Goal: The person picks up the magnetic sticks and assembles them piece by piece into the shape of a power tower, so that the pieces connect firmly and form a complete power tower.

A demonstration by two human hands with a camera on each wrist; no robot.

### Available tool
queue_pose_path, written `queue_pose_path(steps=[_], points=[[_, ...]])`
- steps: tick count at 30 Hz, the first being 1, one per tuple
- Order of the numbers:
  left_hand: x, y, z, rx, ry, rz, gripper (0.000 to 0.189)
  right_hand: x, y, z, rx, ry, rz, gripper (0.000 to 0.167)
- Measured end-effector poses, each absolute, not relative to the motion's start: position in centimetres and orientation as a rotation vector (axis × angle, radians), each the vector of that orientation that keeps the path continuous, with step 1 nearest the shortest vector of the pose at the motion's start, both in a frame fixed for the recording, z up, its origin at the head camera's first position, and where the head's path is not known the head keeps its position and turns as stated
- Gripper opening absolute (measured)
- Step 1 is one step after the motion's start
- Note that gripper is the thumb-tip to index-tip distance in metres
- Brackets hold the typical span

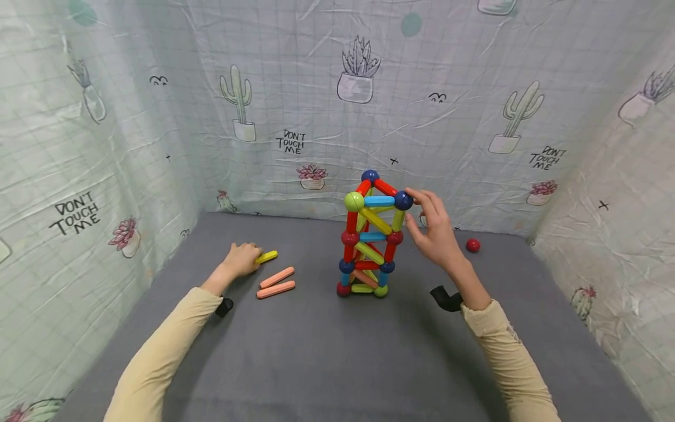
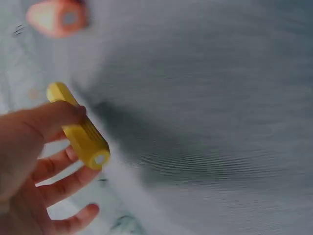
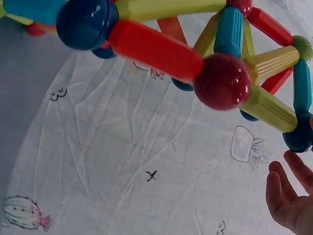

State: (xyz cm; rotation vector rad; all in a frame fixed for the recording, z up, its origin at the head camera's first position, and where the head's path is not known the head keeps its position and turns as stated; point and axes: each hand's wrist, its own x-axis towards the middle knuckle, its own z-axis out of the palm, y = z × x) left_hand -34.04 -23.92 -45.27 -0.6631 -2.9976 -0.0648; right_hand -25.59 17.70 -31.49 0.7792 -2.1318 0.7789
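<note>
My left hand (image 1: 241,260) pinches a yellow magnetic stick (image 2: 83,129) between thumb and fingers, low over the left part of the table. Two orange sticks (image 1: 276,284) lie just right of it. A tall tower (image 1: 369,234) of coloured magnetic sticks and balls stands upright right of centre. Beside its top, my right hand (image 1: 435,228) has its fingertips at the dark blue corner ball (image 1: 404,200), thumb lower by the green upright stick. In the right wrist view the same fingers (image 3: 276,186) look loosely spread below that ball.
A loose red ball (image 1: 473,245) lies on the grey table (image 1: 327,363) behind the right forearm. Black straps (image 1: 447,300) show at both wrists. A patterned curtain (image 1: 295,88) hangs behind and along both sides.
</note>
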Motion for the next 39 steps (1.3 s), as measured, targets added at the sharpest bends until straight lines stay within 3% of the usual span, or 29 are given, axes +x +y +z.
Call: queue_pose_path(steps=[3, 12, 16, 24, 34, 39], points=[[-34.6, -22.3, -42.6, -0.656, -2.935, -0.351, 0.024, -25.5, 17.8, -31.2, 0.783, -2.125, 0.788, 0.043], [-34.2, -11.6, -27.3, -0.791, -2.396, -1.433, 0.030, -25.4, 18.2, -30.5, 0.811, -2.133, 1.233, 0.036], [-34.8, -7.9, -24.0, -0.863, -2.301, -1.644, 0.032, -25.3, 18.4, -30.5, 0.828, -2.123, 1.445, 0.034], [-37.0, -4.6, -24.8, -0.921, -2.322, -1.901, 0.038, -25.4, 18.2, -30.6, 0.809, -2.146, 1.379, 0.035], [-36.5, -4.8, -25.4, -1.021, -2.389, -1.806, 0.044, -24.4, 17.3, -29.7, 0.785, -2.137, 1.377, 0.034], [-36.1, -6.9, -28.1, -0.891, -2.438, -1.736, 0.044, -25.5, 17.8, -30.8, 0.784, -2.121, 1.359, 0.035]])
